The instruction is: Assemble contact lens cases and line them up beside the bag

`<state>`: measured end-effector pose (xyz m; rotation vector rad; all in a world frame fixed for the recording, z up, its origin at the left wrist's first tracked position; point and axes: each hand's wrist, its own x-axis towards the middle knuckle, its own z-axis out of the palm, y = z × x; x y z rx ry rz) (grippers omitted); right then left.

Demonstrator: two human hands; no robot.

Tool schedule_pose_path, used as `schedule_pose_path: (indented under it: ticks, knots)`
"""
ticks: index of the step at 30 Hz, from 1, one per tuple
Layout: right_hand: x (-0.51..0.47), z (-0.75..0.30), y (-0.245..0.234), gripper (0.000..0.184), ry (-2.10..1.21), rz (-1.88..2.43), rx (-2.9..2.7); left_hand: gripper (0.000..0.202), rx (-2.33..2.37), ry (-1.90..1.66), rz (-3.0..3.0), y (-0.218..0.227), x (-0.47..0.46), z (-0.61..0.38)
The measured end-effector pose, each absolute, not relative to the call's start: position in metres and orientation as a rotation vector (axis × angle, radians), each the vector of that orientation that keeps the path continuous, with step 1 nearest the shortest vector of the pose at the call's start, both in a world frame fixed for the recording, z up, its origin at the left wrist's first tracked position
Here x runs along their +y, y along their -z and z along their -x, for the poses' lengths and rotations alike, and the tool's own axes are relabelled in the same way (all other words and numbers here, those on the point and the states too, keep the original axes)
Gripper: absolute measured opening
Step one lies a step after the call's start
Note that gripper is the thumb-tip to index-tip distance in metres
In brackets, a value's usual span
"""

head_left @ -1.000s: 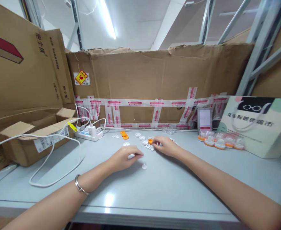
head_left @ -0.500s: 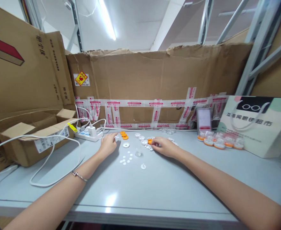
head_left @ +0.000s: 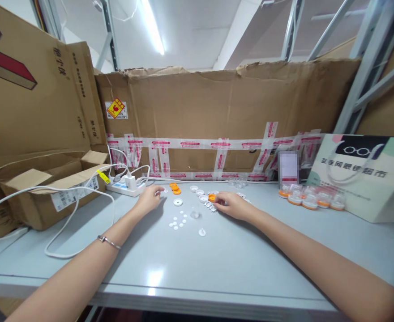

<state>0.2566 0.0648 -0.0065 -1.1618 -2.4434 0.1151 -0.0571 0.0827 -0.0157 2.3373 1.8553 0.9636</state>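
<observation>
Bent fingers on the left hand (head_left: 148,199), thumb near index, just beside a small white piece (head_left: 165,191); cannot tell whether pinching anything. Bent fingers on the right hand (head_left: 229,205) too, at an orange ring (head_left: 211,197) and small white openwork parts (head_left: 210,206); cannot tell whether gripping or merely touching. Nearer the body, loose white discs (head_left: 175,223) and a clear dome-like piece (head_left: 194,214). Possible trouble: scattering discs or knocking the dome-like piece by sweeping a hand low across.
</observation>
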Motion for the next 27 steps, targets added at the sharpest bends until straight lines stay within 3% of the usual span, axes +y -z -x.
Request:
schedule_pose_path:
  ticks: [27]
  knots:
    - [0.062,-0.256,0.004,0.014,-0.169,1.198,-2.431,0.030,1.591,-0.906,-2.393,0.028,0.088,0.057]
